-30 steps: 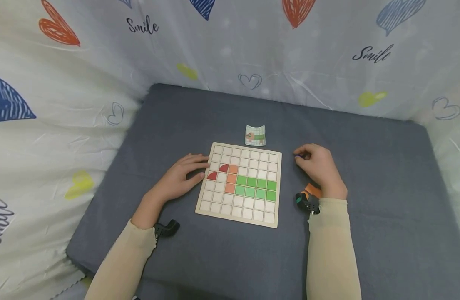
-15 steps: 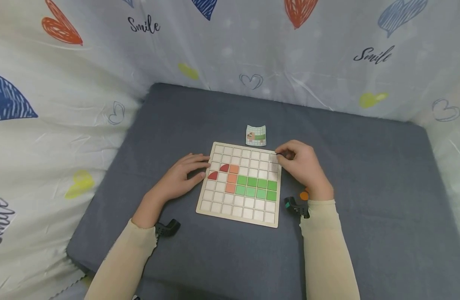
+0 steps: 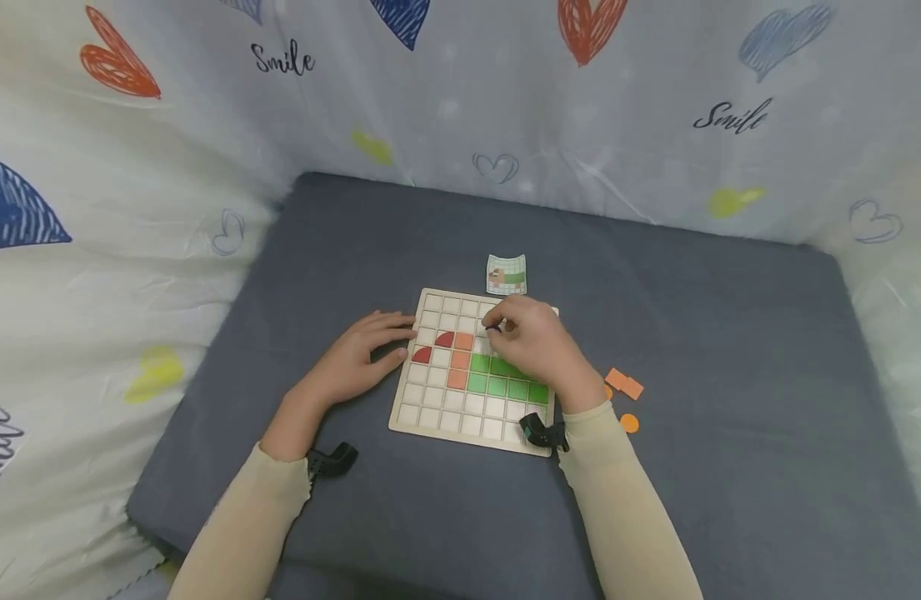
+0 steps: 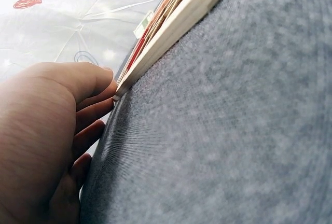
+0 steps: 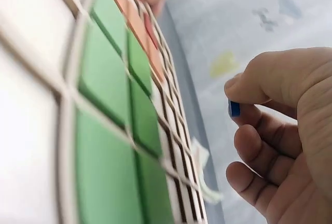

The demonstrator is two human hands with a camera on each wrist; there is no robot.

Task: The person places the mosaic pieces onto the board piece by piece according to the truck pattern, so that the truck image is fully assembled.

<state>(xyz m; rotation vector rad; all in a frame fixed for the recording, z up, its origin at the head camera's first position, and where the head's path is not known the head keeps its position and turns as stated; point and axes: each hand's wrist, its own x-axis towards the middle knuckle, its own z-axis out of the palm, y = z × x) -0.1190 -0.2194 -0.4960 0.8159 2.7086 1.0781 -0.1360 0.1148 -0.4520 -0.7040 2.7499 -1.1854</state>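
A square wooden grid board [image 3: 460,440] lies flat in the middle of the head view. It carries several green tiles [image 3: 498,386] in two rows, a column of salmon tiles [image 3: 458,359] and two red quarter-round tiles [image 3: 422,356]. My left hand [image 3: 351,358] rests beside the board, its relaxed fingers touching the left edge. Above the upper middle cells, my right hand [image 3: 535,340] pinches a small blue piece [image 5: 234,109] between thumb and index finger. The right wrist view shows its other fingers loosely bent, and the piece apart from the board. The hand hides some upper right cells.
Behind the board lies a small picture card [image 3: 507,275] with a curled edge. To the right, orange rectangular tiles [image 3: 623,383] and an orange disc [image 3: 629,423] lie on the dark grey cloth [image 3: 730,400]; another round piece is partly behind the sleeve. A printed curtain [image 3: 430,117] surrounds the table.
My right hand has moved left from beyond the board's right side to over its upper middle, carrying the blue piece. The orange pieces are uncovered. My left hand stays at the board's edge.
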